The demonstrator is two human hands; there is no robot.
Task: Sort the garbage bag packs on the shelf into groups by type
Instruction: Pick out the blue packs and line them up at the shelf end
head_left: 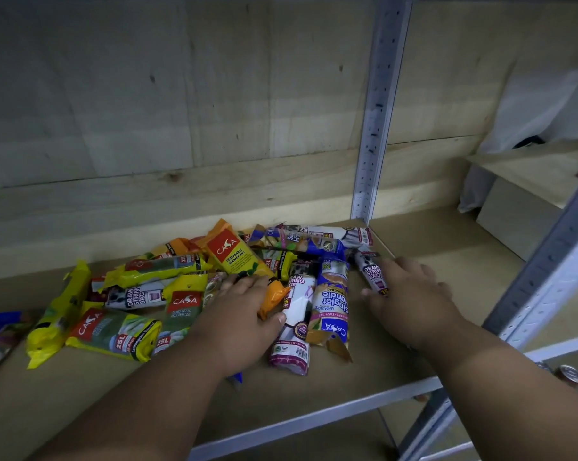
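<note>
My left hand (244,314) rests flat on packs (181,287); right hand (410,294) pinches drawstring pack (371,274). Probably light, slippery film; grip mid-roll.

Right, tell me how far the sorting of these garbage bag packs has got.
Barely begun. Done: no finished groups show; yellow, orange, white and blue packs lie mixed in one pile on the shelf. In hand: the right hand grips a white drawstring pack at the pile's right edge; the left hand rests on an orange pack. Left: nearly everything.
</note>
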